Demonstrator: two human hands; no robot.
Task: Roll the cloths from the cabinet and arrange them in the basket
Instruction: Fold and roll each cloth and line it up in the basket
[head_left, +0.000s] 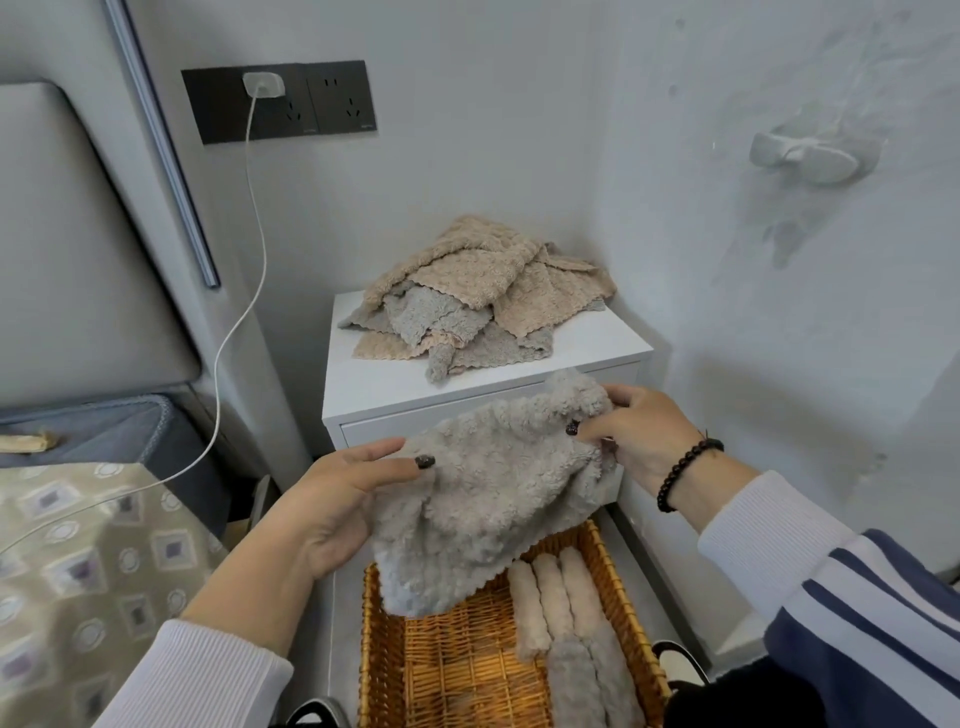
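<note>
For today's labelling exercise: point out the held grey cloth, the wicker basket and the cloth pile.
grey cloth (488, 499), head view, middle of fabric
wicker basket (371, 649), head view, left wall
cloth pile (483, 275), head view, top beige cloth

Head view, downward, close over basket (498, 649)

Evenly and softly lit, perhaps by daylight from behind the camera, with faint shadows under the cloth pile (478, 296) on the white cabinet (597, 338), mild overall softness, blurred smeared wall (831, 260) at right, and wide-angle bending toward the edges
</note>
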